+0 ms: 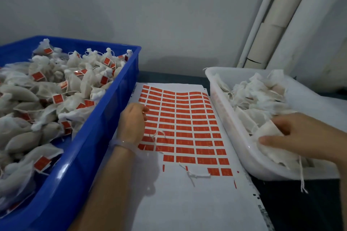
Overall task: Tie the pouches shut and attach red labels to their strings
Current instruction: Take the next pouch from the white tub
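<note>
- A dark counter [293,208] runs along a pale wall.
- A blue crate [84,155] sits at its left end.
- A white sheet of red labels [169,202] lies flat in the middle, its side edges meeting both containers.
- A white tray [231,127] stands at the right, its near corner over the sheet's edge.

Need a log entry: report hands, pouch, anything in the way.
Left hand curled at label sheet, grasp unclear. Right hand holds pouch in white tray. Nothing in the way.

The right hand [300,133] grips a white cloth pouch [270,130] in the white plastic tray [236,131]; the left hand [132,122] lies curled on the white paper sheet of red labels [178,193].
</note>
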{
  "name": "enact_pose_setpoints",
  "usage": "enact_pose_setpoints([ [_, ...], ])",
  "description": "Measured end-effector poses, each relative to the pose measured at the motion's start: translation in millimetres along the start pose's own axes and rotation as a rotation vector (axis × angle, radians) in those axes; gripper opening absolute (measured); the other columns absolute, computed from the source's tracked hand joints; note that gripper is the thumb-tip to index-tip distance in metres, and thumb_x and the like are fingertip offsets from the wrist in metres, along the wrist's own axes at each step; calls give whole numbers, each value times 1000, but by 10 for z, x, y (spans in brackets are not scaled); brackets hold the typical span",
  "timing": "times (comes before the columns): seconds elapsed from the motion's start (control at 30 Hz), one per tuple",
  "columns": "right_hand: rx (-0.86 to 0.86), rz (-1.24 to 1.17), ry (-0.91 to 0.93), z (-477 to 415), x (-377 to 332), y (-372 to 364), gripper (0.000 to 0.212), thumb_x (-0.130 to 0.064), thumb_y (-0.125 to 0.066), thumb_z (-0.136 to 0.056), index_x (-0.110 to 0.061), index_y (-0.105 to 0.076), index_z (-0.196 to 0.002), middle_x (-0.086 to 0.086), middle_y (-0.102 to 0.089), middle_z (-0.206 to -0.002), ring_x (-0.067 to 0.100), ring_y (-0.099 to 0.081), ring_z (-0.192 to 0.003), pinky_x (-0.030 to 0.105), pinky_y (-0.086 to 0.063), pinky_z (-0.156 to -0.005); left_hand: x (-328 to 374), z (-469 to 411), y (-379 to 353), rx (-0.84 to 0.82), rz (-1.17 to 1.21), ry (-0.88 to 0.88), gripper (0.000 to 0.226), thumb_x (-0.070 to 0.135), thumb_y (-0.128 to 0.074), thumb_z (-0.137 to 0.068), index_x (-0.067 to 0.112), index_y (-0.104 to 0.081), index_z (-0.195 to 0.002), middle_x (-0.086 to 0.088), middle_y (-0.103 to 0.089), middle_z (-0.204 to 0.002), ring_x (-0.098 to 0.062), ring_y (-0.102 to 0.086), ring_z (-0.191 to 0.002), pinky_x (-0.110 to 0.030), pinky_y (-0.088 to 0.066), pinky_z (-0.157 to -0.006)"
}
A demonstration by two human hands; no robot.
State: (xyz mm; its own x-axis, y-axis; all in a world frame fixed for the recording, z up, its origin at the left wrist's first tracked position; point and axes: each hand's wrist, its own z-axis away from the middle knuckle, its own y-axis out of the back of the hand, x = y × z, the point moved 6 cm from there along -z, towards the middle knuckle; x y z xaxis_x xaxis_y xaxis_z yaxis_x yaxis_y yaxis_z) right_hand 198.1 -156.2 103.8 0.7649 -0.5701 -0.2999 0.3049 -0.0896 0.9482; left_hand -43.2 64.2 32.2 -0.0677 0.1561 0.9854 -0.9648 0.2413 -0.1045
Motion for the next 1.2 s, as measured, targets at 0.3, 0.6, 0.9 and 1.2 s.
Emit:
enact_pose_setpoints([
  [0.3,489,-261,173,1,-157,402,31,-34,-50,-90,-7,-60,-78,12,-61,-70,27,-57,-59,37,-50,-53,-118,-43,49,22,-212,-177,29,40,-35,-98,29,-57,-82,16,-65,-67,13,-60,-58,-8,-40,-44],
  [0.6,399,-805,401,69,-986,252,24,-54,-53,-81,-34,-65,-82,-14,-67,-67,1,-61,-49,12,-42,-40,127,229,-192,-189,-92,-427,30,44,-42,-91,21,-61,-88,17,-69,-81,-4,-68,-78,-10,-49,-58],
  [0.9,212,-825,334,-289,-1450,-728,29,-60,-47,-69,-34,-59,-75,-22,-62,-71,-10,-60,-70,1,-43,-52,18,356,-395,-488,-174,-335,29,47,-66,-70,33,-60,-94,23,-65,-86,3,-64,-85,-12,-50,-57],
  [1.2,177,-1008,203,-384,-1132,-1041,24,-37,-54,-88,-20,-64,-74,-16,-62,-56,0,-56,-48,12,-41,-49,-115,209,-281,-337,-223,-238,9,37,-65,-83,29,-61,-83,25,-61,-80,-6,-60,-82,-5,-44,-51],
])
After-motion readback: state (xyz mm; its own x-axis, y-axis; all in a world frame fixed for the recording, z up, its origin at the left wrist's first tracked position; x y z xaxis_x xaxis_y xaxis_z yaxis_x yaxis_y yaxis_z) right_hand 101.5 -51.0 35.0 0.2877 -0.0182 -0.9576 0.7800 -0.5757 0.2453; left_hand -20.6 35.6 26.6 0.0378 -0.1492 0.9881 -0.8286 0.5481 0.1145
